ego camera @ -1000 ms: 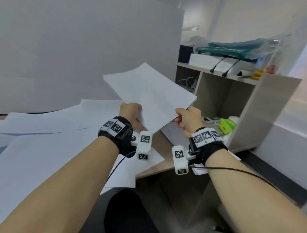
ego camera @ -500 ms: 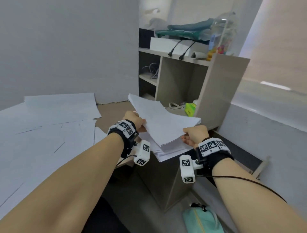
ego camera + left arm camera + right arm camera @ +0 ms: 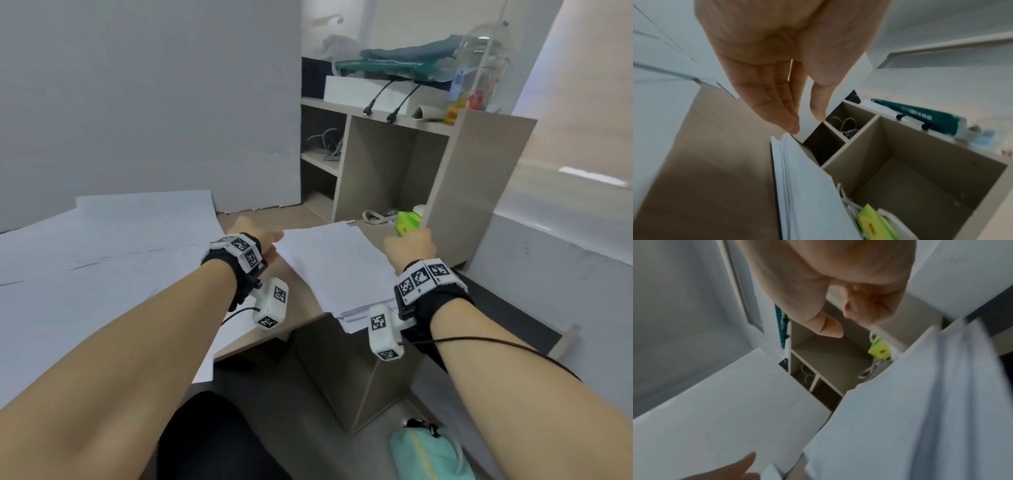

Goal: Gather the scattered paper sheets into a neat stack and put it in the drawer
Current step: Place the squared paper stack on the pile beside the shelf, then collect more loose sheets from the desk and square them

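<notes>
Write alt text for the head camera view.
A stack of white paper lies on the corner of a wooden desk, with the left hand and right hand at its sides. Loose sheets cover the desk's left.

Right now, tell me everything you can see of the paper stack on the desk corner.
The stack is plain white sheets, many deep, lying flat on the brown desk at its right corner. Its near edge overhangs the desk, and the layers there are fanned and uneven, so it is not yet squared. The far corner points toward the shelf unit. The left hand is at its left edge with straight fingers; the right hand hovers over its right side, fingers curled, with no clear grip on it.
</notes>
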Available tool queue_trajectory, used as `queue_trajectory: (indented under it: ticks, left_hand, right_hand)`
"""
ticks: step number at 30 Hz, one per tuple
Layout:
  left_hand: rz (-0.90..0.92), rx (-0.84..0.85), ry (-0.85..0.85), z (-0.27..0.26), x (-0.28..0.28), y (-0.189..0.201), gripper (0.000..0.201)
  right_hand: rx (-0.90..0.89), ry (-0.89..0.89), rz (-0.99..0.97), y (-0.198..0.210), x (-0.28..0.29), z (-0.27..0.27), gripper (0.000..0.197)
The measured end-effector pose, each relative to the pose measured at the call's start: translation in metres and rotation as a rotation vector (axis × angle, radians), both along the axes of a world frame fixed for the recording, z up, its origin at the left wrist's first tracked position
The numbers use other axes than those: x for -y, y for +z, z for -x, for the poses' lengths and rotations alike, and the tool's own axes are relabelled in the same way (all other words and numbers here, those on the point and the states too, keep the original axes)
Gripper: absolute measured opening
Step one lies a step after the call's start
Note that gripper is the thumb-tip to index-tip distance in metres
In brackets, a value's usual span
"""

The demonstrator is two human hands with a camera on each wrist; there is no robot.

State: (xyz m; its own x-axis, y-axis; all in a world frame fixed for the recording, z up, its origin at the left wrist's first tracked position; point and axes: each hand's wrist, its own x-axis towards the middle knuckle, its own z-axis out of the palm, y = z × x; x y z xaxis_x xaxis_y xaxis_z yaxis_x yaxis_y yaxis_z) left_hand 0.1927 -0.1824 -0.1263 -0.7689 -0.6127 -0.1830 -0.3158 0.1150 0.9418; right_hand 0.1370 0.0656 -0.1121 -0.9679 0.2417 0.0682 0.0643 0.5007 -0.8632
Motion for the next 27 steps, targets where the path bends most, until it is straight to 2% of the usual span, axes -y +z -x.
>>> queue_trajectory:
  ticks: [1, 2, 4, 6, 9, 11, 14, 16, 18, 20, 22, 25, 27]
  left_hand:
    - [-0.071, -0.033, -0.003, -0.006, 0.007, 0.006, 0.034]
    - [-0.143, -0.064, -0.007, -0.013, 0.014, 0.012, 0.033]
    - [-0.260, -0.120, -0.016, -0.033, 0.031, 0.024, 0.031]
    - [-0.323, -0.152, -0.020, -0.058, 0.057, 0.034, 0.025]
    - [-0.381, -0.197, 0.093, -0.099, 0.108, 0.041, 0.021]
    - [-0.338, -0.168, 0.182, -0.130, 0.142, 0.043, 0.020]
    - [-0.098, 0.021, 0.329, -0.183, 0.186, 0.039, 0.018]
    - [0.136, 0.223, 0.392, -0.221, 0.211, 0.031, 0.034]
    - [0.321, 0.502, 0.394, -0.257, 0.226, 0.021, 0.049]
    - [0.392, 0.721, 0.338, -0.281, 0.231, 0.007, 0.056]
    - [0.358, 0.815, 0.277, -0.290, 0.232, -0.009, 0.062]
    - [0.357, 0.828, 0.241, -0.288, 0.231, -0.028, 0.071]
    - [0.361, 0.822, 0.244, -0.283, 0.231, -0.036, 0.076]
  right_hand:
    - [0.003, 0.093, 0.016, 0.004, 0.017, -0.002, 0.005]
    - [0.026, 0.168, 0.059, 0.007, 0.037, -0.002, 0.012]
    - [0.120, 0.295, 0.190, 0.013, 0.078, -0.008, 0.005]
    - [0.219, 0.406, 0.249, 0.014, 0.119, -0.014, 0.018]
    - [0.261, 0.577, 0.120, 0.011, 0.177, -0.026, 0.034]
    - [0.257, 0.681, -0.016, 0.008, 0.209, -0.038, 0.036]
    - [0.254, 0.787, -0.227, 0.002, 0.239, -0.054, 0.037]
    - [0.299, 0.860, -0.439, -0.004, 0.254, -0.061, 0.044]
    - [0.348, 0.879, -0.543, -0.010, 0.265, -0.067, 0.049]
    - [0.381, 0.906, -0.605, -0.013, 0.273, -0.071, 0.052]
    - [0.387, 0.945, -0.640, -0.018, 0.278, -0.072, 0.056]
    - [0.408, 0.981, -0.695, -0.022, 0.282, -0.071, 0.064]
    - [0.395, 0.990, -0.708, -0.019, 0.279, -0.075, 0.061]
